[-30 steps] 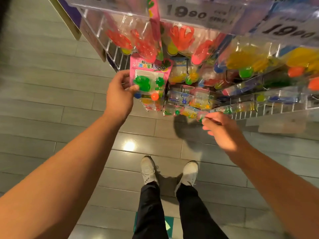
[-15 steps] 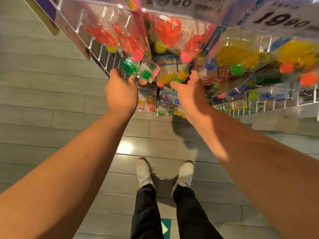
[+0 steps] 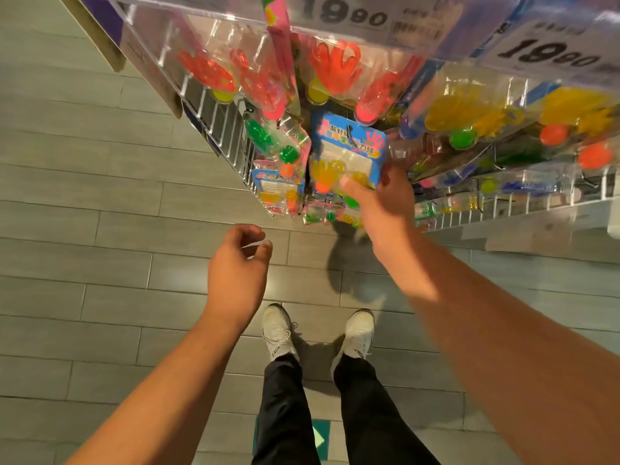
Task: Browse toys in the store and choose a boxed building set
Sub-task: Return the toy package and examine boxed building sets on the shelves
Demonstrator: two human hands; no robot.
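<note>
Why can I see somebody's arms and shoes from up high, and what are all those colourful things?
The camera sits on a person's head and looks down, so you see their own arms, white shoes and the grey floor. There is no robot here. In front stands a wire rack in a shop, hung with clear packets of squishy toy hands and little balls. The right hand holds a blue packet with yellow toys inside. The left hand hangs loosely curled and holds nothing. The big numbers on top are price tags.
</note>
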